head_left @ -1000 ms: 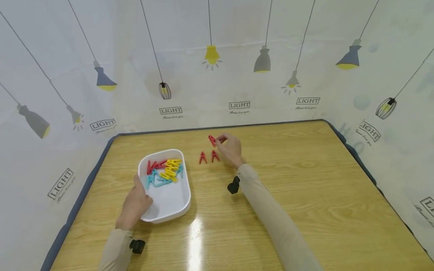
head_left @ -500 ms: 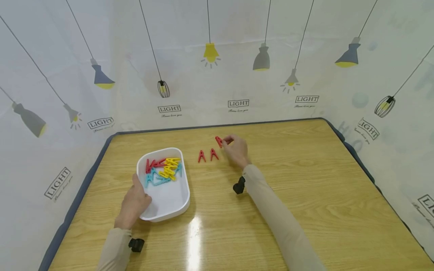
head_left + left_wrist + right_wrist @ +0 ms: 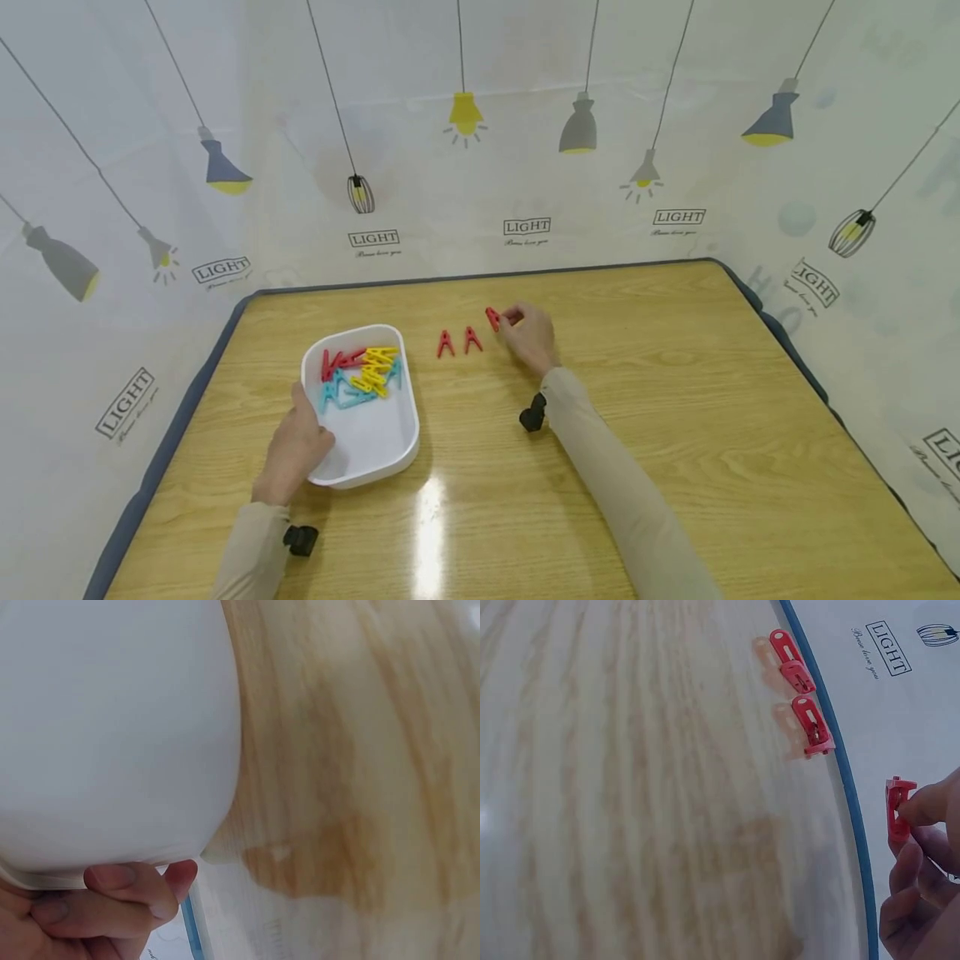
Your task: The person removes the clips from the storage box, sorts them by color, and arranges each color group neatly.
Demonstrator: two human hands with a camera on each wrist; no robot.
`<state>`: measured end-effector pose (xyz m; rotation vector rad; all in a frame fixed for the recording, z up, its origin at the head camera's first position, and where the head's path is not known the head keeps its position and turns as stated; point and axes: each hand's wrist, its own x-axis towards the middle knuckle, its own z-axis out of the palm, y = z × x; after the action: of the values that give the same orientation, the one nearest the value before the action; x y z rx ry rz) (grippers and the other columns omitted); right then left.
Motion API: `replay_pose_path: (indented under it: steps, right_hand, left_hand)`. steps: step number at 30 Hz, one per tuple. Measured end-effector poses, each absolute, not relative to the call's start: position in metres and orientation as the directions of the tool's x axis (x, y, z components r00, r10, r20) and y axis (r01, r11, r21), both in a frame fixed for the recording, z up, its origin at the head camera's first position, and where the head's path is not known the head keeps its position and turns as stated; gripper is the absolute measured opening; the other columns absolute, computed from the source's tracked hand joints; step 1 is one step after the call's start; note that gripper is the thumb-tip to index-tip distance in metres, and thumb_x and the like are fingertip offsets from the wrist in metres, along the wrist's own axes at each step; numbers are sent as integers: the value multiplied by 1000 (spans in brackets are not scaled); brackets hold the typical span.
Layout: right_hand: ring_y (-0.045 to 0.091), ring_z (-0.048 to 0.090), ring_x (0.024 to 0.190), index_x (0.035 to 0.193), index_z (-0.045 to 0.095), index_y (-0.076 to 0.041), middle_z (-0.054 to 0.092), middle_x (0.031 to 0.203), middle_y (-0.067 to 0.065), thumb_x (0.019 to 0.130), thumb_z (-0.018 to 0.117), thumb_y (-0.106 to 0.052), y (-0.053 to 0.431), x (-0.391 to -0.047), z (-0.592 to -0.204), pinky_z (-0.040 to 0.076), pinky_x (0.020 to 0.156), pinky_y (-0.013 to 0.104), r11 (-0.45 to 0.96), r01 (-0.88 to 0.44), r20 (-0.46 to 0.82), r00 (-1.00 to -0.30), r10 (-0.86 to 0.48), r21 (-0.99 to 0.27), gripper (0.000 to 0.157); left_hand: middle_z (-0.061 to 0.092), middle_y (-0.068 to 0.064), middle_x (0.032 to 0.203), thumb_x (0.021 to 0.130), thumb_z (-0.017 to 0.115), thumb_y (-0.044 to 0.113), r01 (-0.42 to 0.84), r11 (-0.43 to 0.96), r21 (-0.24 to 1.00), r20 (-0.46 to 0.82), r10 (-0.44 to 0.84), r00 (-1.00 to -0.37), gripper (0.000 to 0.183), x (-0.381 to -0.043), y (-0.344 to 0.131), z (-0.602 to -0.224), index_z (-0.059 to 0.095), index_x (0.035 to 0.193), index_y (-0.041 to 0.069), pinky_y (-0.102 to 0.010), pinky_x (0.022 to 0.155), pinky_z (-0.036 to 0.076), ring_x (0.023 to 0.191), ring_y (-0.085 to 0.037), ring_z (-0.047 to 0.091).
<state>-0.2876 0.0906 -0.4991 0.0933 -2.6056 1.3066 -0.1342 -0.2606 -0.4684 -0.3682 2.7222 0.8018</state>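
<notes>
My left hand (image 3: 295, 446) grips the near left wall of a white plastic tub (image 3: 363, 454), thumb over the rim; the left wrist view shows the fingers (image 3: 124, 900) curled under the tub's side (image 3: 120, 735). Red, yellow (image 3: 372, 381) and light blue clothespins (image 3: 330, 396) lie in its far half. Between thumb and fingers, my right hand (image 3: 531, 340) pinches a red clothespin (image 3: 492, 318), also plain in the right wrist view (image 3: 898, 810). Left of that hand, two red clothespins, one farther left (image 3: 446, 343) and one nearer (image 3: 472, 339), lie side by side on the table.
The wood-grain table (image 3: 712, 417) has a dark blue edge (image 3: 360, 286) along its back and sides. A pale curtain (image 3: 420, 158) printed with lamps hangs around it. Bare wood stretches to the right of the right arm.
My right hand has moved right with the red clothespin, then slightly down toward the table, in line with the two lying there. The left hand keeps its grip on the tub.
</notes>
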Motion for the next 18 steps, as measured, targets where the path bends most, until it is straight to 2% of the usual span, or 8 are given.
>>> replay_pose_path:
  steps: [5,18]
  right_hand:
    - [23,65,79,97,74,-7,73,89,9,94,64,-17,91,-285,-502,52,70,34,659,-134,203,-979,29,-740,15]
    - [24,68,83,96,71,-6,73,93,10,93,63,-17,88,-282,-510,56,72,39,733,-48,152,-985,76,-678,14]
  left_hand:
    - [40,-42,141,93,51,2,-317,808,496,-329,-162,-930,94,-134,-261,-468,-20,155,-5,-39,76,55,98,-37,58]
    - [34,-41,148,95,51,3,-332,803,495,-348,-167,-923,95,-134,-260,-470,-24,154,-4,-47,90,55,108,-40,55]
